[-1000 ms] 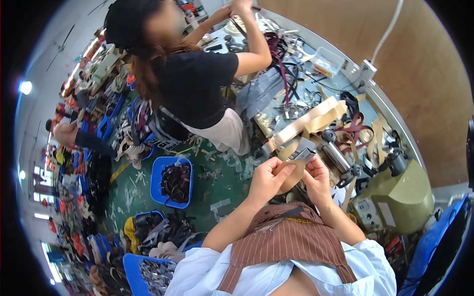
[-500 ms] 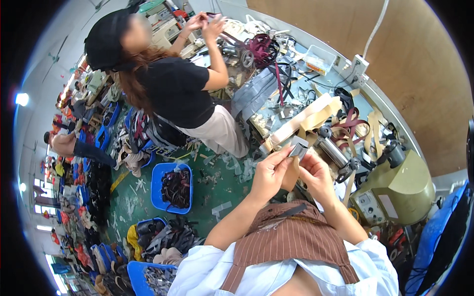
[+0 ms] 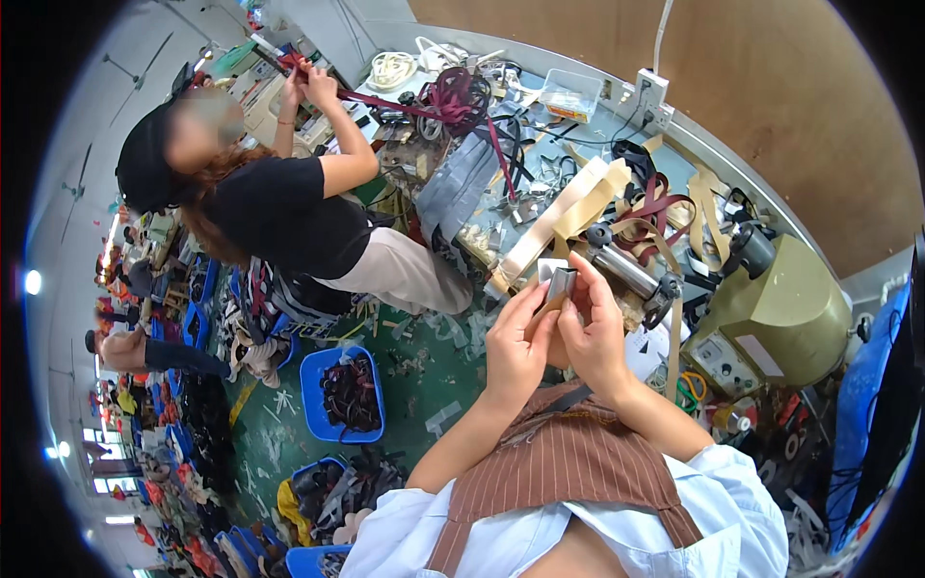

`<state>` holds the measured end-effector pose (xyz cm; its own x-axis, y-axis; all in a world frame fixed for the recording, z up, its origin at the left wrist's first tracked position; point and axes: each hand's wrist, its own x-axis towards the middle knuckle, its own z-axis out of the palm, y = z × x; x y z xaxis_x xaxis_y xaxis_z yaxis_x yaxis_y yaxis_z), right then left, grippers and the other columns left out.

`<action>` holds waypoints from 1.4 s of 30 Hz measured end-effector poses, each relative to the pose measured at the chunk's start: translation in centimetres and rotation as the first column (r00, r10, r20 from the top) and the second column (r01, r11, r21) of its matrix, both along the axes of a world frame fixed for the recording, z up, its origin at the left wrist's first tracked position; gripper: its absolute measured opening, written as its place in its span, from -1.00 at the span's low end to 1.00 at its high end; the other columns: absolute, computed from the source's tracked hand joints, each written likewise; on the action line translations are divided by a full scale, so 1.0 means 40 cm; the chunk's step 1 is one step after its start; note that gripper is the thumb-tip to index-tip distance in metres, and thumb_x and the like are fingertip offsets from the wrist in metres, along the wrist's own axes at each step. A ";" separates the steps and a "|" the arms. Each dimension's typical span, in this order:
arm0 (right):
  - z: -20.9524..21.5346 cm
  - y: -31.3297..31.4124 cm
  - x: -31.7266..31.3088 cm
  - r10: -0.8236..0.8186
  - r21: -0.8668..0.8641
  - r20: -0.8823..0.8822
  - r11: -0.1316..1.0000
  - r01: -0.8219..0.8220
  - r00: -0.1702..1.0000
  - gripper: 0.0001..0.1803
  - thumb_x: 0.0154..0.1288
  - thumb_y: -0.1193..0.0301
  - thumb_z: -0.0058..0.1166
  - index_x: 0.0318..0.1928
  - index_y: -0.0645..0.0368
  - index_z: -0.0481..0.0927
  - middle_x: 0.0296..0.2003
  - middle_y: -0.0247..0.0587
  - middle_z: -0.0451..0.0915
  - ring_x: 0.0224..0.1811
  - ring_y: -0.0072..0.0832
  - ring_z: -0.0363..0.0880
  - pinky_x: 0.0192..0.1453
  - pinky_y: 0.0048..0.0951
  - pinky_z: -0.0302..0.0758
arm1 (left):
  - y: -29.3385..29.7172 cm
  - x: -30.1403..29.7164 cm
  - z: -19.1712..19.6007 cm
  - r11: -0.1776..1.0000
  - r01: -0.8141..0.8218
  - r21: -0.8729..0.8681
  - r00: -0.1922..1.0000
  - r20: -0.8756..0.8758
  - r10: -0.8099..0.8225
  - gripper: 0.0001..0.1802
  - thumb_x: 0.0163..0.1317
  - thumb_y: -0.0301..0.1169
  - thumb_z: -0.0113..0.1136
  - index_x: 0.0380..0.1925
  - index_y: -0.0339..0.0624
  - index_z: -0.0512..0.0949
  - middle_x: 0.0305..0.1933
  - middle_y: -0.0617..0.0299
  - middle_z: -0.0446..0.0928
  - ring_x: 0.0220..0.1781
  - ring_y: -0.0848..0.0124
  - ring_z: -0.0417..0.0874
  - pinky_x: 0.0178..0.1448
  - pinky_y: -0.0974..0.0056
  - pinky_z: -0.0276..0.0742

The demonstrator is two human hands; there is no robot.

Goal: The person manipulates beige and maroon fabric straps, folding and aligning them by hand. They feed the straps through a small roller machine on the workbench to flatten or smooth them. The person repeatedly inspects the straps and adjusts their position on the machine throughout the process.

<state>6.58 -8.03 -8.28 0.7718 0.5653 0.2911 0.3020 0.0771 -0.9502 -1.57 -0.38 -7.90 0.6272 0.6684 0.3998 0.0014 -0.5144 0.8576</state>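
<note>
In front of my apron, my left hand (image 3: 517, 339) and my right hand (image 3: 595, 328) are raised close together. Between their fingertips is a small grey folded piece with a metallic sheen (image 3: 561, 281). Its exact kind cannot be made out. A tan strip (image 3: 547, 308) shows just under it, partly hidden by my fingers. The left thumb and fingers pinch the near-left side, while the right hand's fingers press along the right edge. Just beyond my hands, long cream and tan strips (image 3: 568, 214) lie over the cluttered table.
An olive-green machine (image 3: 785, 328) with a metal roller (image 3: 631, 270) stands at right. Dark red strips (image 3: 458, 96), grey pieces and a clear plastic box (image 3: 570, 94) cover the table. A co-worker (image 3: 279, 197) stands at left. A blue basket (image 3: 342, 395) sits on the scrap-strewn floor.
My right fingers have moved up along the grey piece, which is turned more upright. The view has shifted. The co-worker's hands now hold a dark red strip stretched from the table.
</note>
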 end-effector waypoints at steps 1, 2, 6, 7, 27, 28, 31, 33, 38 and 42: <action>0.001 -0.003 -0.003 -0.025 0.006 0.005 1.000 0.025 1.000 -0.44 0.08 0.67 -0.07 0.18 0.31 0.29 -0.24 -0.16 0.44 -0.26 -0.52 0.43 -0.16 -0.53 0.44 | -0.003 0.000 -0.011 0.999 -0.008 -0.036 1.000 0.020 0.009 -0.77 0.13 -0.53 0.17 -0.19 -0.38 0.54 -0.11 -0.05 0.56 -0.13 0.22 0.63 -0.11 0.28 0.52; 0.005 -0.006 -0.005 -0.021 0.027 -0.022 0.999 0.022 1.000 -0.45 0.07 0.67 -0.05 0.16 0.30 0.30 -0.25 -0.16 0.44 -0.26 -0.52 0.44 -0.16 -0.53 0.44 | -0.005 0.000 -0.019 0.997 -0.019 -0.071 0.999 0.041 0.022 -0.78 0.12 -0.52 0.19 -0.22 -0.38 0.55 -0.13 -0.03 0.56 -0.15 0.24 0.63 -0.12 0.29 0.52; 0.029 -0.029 -0.004 0.005 0.009 0.046 1.000 -0.006 0.999 -0.49 0.06 0.64 -0.01 0.11 0.29 0.34 -0.31 -0.19 0.46 -0.30 -0.55 0.47 -0.19 -0.54 0.46 | -0.007 -0.005 -0.050 0.911 -0.043 -0.410 0.999 -0.039 0.030 -0.81 0.09 -0.44 0.26 -0.41 -0.39 0.55 -0.33 0.08 0.59 -0.37 0.45 0.59 -0.28 0.38 0.47; 0.034 -0.034 -0.004 0.017 -0.023 0.105 1.000 -0.015 0.994 -0.50 0.07 0.63 0.00 0.10 0.29 0.35 -0.32 -0.20 0.47 -0.32 -0.56 0.48 -0.20 -0.55 0.46 | -0.005 -0.006 -0.055 0.904 -0.051 -0.425 0.998 -0.059 0.029 -0.80 0.08 -0.43 0.27 -0.44 -0.38 0.54 -0.37 0.10 0.59 -0.40 0.49 0.55 -0.32 0.39 0.46; 0.178 -0.135 0.104 0.197 -0.230 -0.236 0.940 -0.252 0.951 -0.81 0.36 0.45 -0.12 -0.38 0.29 0.45 -0.56 -0.29 0.55 -0.57 -0.58 0.59 -0.52 -0.63 0.44 | 0.006 -0.055 0.088 0.821 0.366 -0.438 0.862 -0.171 -0.476 -0.84 0.16 -0.47 0.20 -0.28 -0.30 0.52 -0.43 0.37 0.52 -0.34 0.66 0.47 -0.24 0.53 0.39; 0.176 -0.138 0.102 0.188 -0.198 -0.259 0.950 -0.243 0.947 -0.81 0.37 0.44 -0.15 -0.36 0.29 0.43 -0.57 -0.26 0.55 -0.57 -0.55 0.59 -0.54 -0.62 0.45 | 0.006 -0.058 0.096 0.816 0.372 -0.443 0.837 -0.219 -0.501 -0.85 0.19 -0.43 0.17 -0.29 -0.28 0.50 -0.45 0.39 0.50 -0.37 0.67 0.44 -0.27 0.53 0.38; 0.194 -0.152 0.103 0.174 -0.126 -0.381 0.963 -0.237 0.908 -0.81 0.39 0.42 -0.17 -0.33 0.29 0.41 -0.59 -0.25 0.54 -0.57 -0.53 0.60 -0.54 -0.61 0.46 | 0.009 -0.065 0.110 0.767 0.389 -0.510 0.799 -0.227 -0.557 -0.85 0.24 -0.39 0.12 -0.33 -0.27 0.49 -0.46 0.41 0.48 -0.40 0.68 0.41 -0.31 0.52 0.36; 0.196 -0.158 0.116 0.248 -0.104 -0.440 0.940 -0.324 0.863 -0.81 0.39 0.41 -0.17 -0.31 0.29 0.40 -0.57 -0.24 0.53 -0.57 -0.51 0.60 -0.50 -0.60 0.50 | 0.011 -0.070 0.113 0.766 0.398 -0.506 0.792 -0.231 -0.564 -0.84 0.27 -0.37 0.08 -0.35 -0.27 0.47 -0.47 0.41 0.47 -0.41 0.68 0.39 -0.33 0.51 0.35; 0.177 -0.178 0.153 0.443 0.051 -0.413 0.883 -0.466 0.796 -0.86 0.31 0.46 -0.02 -0.31 0.31 0.46 -0.37 -0.21 0.59 -0.40 -0.57 0.59 -0.33 -0.61 0.55 | 0.009 -0.072 0.111 0.796 0.469 -0.381 0.793 -0.215 -0.570 -0.83 0.28 -0.39 0.05 -0.32 -0.31 0.49 -0.47 0.32 0.48 -0.43 0.64 0.42 -0.34 0.49 0.36; 0.178 -0.181 0.156 0.490 0.096 -0.463 0.856 -0.508 0.738 -0.89 0.24 0.50 0.06 -0.35 0.29 0.46 -0.33 -0.23 0.59 -0.33 -0.64 0.56 -0.31 -0.63 0.53 | 0.007 -0.066 0.123 0.817 0.505 -0.278 0.789 -0.236 -0.568 -0.83 0.25 -0.44 0.06 -0.30 -0.34 0.53 -0.44 0.24 0.51 -0.41 0.59 0.47 -0.33 0.48 0.39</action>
<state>12.83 -15.27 -1.15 0.4120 0.9100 -0.0470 -0.2376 0.0575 -0.9697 -4.21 -0.11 -2.98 0.9724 0.2301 0.0383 0.0422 -0.3350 0.9413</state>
